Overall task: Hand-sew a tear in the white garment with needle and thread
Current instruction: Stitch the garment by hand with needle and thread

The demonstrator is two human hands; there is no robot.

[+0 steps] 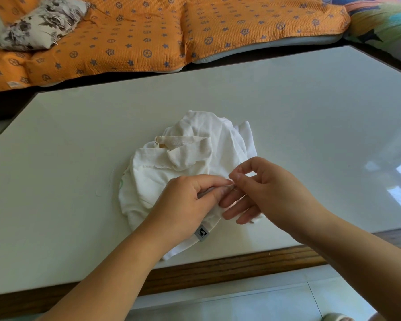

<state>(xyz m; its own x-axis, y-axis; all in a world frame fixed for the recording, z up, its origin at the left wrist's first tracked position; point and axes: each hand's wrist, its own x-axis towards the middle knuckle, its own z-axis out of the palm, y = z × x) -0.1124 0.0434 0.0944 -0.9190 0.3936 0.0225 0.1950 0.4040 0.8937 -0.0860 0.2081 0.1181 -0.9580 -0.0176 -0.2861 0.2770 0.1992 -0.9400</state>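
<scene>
- The white table (287, 100) carries the whole job, with the orange quilt (148, 31) spread out behind it.
- The white garment (195, 144) sits bunched in a heap at the middle of the table, and its near edge runs under both wrists.
- The left hand (188, 200) is down on the cloth, thumb and forefinger pinching up 1 small fold at the heap's right side while the other fingers curl over the fabric.
- The right hand (264, 188) meets it tip to tip: thumb and forefinger are pinched closed right against that fold, and the other 3 fingers hang loose and spread below.
- A grey label (202, 232) shows on the hem, near the left wrist.
- The needle (239, 164) is only a thin dark sliver above the right forefinger, its long axis steep and tilted slightly right. Its tip is hidden in the pinch.
- This is the relation that counts: the fold lies immediately left of the right fingertips and touches them, so I judge the next stitch drives leftward into cloth the left hand braces.
- A loose pale thread (109, 181) trails on the table left of the heap. I cannot tell whether it reaches the needle.
</scene>
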